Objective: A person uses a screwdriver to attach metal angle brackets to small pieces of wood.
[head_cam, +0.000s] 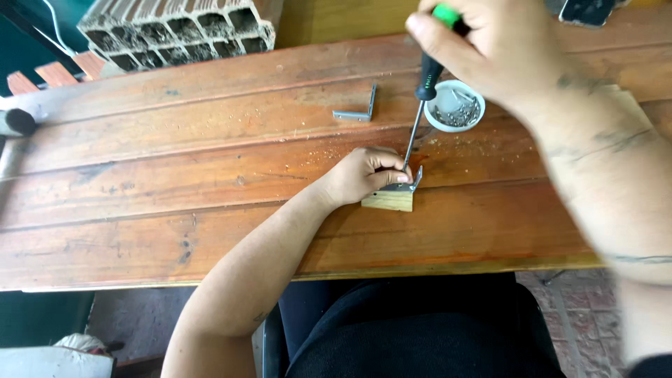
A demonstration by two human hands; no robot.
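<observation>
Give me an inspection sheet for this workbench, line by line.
Surface: plank bench, sawdust scattered near the middle.
Job's things: wood block with a metal bracket on top; screwdriver tip down at the bracket.
Clutter: spare bracket; white bowl of screws; hollow brick at the far edge.
Hands: left hand steadies block and bracket; right hand grips the screwdriver handle.
Cables: a thin white one at the far left.
Surroundings: brick floor below; dark object at the far right edge.

Matt planked wood table; shiny metal bracket; screws probably steel.
</observation>
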